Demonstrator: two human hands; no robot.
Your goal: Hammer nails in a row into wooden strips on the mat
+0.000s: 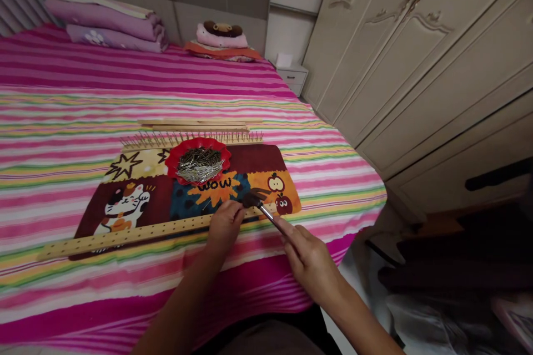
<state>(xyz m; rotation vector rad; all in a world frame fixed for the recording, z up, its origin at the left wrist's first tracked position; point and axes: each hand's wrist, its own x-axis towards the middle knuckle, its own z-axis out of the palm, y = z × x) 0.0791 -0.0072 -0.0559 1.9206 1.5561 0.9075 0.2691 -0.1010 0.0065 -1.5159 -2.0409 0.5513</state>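
My right hand (310,258) grips the handle of a hammer (266,212), whose dark head is just right of my left fingertips. My left hand (226,224) is closed in a pinch at the wooden strip (141,233); what the fingers hold, if anything, is hidden. Rows of small holes run along this strip, which lies across the near edge of a printed mat (160,199). Behind my left hand, a red scalloped bowl (169,163) sits on the mat. It holds many loose nails (200,165), some dark, some silvery.
Beyond the bowl lies another wooden strip (129,148) with many nails standing upright in it. Plain wooden strips (191,122) lie farther back on the striped bed (333,161). Folded bedding (112,25) is at the headboard. A wardrobe (400,55) stands at the right.
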